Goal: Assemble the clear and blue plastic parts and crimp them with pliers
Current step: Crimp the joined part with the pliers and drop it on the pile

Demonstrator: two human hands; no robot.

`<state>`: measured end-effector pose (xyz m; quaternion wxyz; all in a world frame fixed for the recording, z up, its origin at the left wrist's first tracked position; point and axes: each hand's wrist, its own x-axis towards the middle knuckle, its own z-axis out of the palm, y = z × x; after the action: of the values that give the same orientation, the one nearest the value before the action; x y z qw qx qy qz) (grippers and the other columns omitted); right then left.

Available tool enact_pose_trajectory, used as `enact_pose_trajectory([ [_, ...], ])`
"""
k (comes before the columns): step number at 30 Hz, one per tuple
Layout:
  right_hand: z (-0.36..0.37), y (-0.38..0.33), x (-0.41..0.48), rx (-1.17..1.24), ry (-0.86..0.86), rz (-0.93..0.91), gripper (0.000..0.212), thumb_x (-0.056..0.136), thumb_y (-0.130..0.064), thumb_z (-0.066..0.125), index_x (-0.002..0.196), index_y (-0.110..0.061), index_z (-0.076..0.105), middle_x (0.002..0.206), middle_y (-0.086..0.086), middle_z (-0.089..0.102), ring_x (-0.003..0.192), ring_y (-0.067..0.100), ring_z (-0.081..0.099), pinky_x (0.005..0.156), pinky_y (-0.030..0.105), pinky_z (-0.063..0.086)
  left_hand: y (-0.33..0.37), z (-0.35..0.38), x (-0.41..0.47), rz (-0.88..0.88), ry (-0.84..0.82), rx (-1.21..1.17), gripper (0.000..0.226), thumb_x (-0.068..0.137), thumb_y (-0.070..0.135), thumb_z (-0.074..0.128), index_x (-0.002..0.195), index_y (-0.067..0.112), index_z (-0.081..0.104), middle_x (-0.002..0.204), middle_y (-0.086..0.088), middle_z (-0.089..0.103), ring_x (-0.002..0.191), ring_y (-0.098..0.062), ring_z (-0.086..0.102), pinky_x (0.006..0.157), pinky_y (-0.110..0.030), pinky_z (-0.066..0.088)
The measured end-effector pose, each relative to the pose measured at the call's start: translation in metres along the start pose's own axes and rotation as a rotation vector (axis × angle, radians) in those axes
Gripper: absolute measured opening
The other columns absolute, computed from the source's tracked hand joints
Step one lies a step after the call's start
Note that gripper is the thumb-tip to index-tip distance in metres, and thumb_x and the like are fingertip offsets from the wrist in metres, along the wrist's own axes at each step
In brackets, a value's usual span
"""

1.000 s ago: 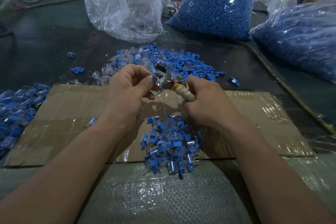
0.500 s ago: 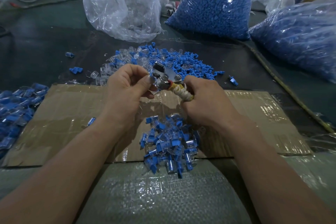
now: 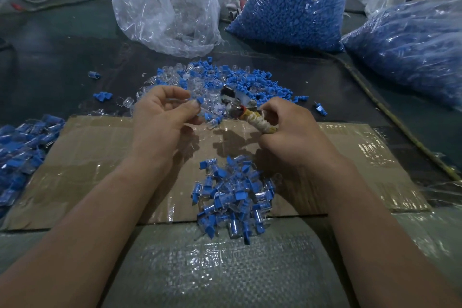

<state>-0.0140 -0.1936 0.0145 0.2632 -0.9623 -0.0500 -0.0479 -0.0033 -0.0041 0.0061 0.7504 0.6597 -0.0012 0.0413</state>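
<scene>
Half pliers (image 3: 237, 102) hidden in R hand (image 3: 292, 137); L hand (image 3: 160, 117) hold unclear.

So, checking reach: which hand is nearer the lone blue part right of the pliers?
Right: right hand sits just left of the lone blue part; left hand much farther left.

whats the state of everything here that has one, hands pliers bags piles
left hand, pinching a small blue part at its fingertips
right hand, gripping the pliers' wrapped handle
pliers, held up off the table, jaw gap unclear
clear bag, crumpled, mostly slack
blue bag, upright, packed full
assembled pile, loose heap on the cardboard
unassembled pile, scattered on the dark table
</scene>
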Motion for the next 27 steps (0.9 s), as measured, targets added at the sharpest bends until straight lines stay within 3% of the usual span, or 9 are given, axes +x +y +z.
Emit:
enact_pose_trajectory([
  [3,-0.003,0.006,0.002,-0.014,-0.02,0.095,0.036,0.07,-0.029,0.076,0.092,-0.024,0.047,0.084,-0.01,0.048,0.079,0.011,0.048,0.068,0.03,0.04,0.003,-0.004,-0.002,-0.007,-0.063,0.027,0.013,0.076,0.003,0.065,0.077,0.014,0.058,0.062,0.004,0.064,0.049,-0.006,0.058,0.044,-0.014,0.045],
  [9,-0.004,0.01,0.004,-0.133,-0.147,0.179,0.058,0.054,-0.058,0.077,0.092,-0.031,0.043,0.092,-0.009,0.048,0.089,0.014,0.048,0.078,0.033,0.04,0.006,-0.002,-0.011,-0.126,-0.432,0.164,0.01,0.059,0.02,0.067,0.067,0.019,0.072,0.064,-0.002,0.069,0.042,-0.006,0.05,0.04,-0.015,0.038],
  [14,-0.006,0.009,0.005,-0.148,-0.203,0.172,0.064,0.05,-0.06,0.077,0.096,-0.032,0.043,0.097,-0.008,0.049,0.092,0.015,0.047,0.081,0.033,0.039,0.005,-0.002,-0.014,-0.106,-0.55,0.167,0.009,0.058,0.016,0.069,0.066,0.017,0.074,0.063,-0.001,0.069,0.051,-0.003,0.059,0.048,-0.01,0.044],
  [19,-0.009,0.008,0.003,-0.158,-0.229,0.14,0.064,0.051,-0.057,0.078,0.097,-0.032,0.042,0.098,-0.008,0.046,0.096,0.015,0.046,0.086,0.033,0.038,0.007,-0.003,-0.014,-0.056,-0.687,0.218,0.016,0.051,0.024,0.074,0.066,0.018,0.074,0.069,-0.002,0.07,0.065,-0.011,0.065,0.063,-0.017,0.053],
  [22,-0.012,0.009,0.001,-0.124,-0.279,0.154,0.063,0.052,-0.053,0.08,0.099,-0.033,0.043,0.096,-0.011,0.044,0.1,0.015,0.045,0.09,0.036,0.04,0.005,-0.003,-0.015,-0.046,-0.567,0.212,0.015,0.053,0.031,0.072,0.065,0.02,0.072,0.065,0.0,0.068,0.062,-0.01,0.062,0.063,-0.022,0.052],
  [25,-0.016,0.013,0.0,-0.08,-0.322,0.174,0.06,0.053,-0.052,0.08,0.098,-0.037,0.044,0.093,-0.016,0.038,0.101,0.013,0.04,0.085,0.034,0.038,-0.001,-0.002,-0.009,-0.037,-0.242,0.189,0.006,0.067,0.023,0.071,0.068,0.017,0.069,0.063,0.003,0.066,0.06,-0.009,0.06,0.067,-0.026,0.05],
  [27,-0.017,0.015,0.0,-0.081,-0.332,0.169,0.057,0.055,-0.051,0.08,0.097,-0.039,0.044,0.094,-0.014,0.036,0.1,0.012,0.037,0.083,0.034,0.037,-0.005,-0.005,0.001,0.054,-0.005,0.351,0.005,0.076,0.013,0.07,0.075,0.017,0.068,0.069,0.006,0.066,0.064,-0.006,0.062,0.07,-0.022,0.051],
])
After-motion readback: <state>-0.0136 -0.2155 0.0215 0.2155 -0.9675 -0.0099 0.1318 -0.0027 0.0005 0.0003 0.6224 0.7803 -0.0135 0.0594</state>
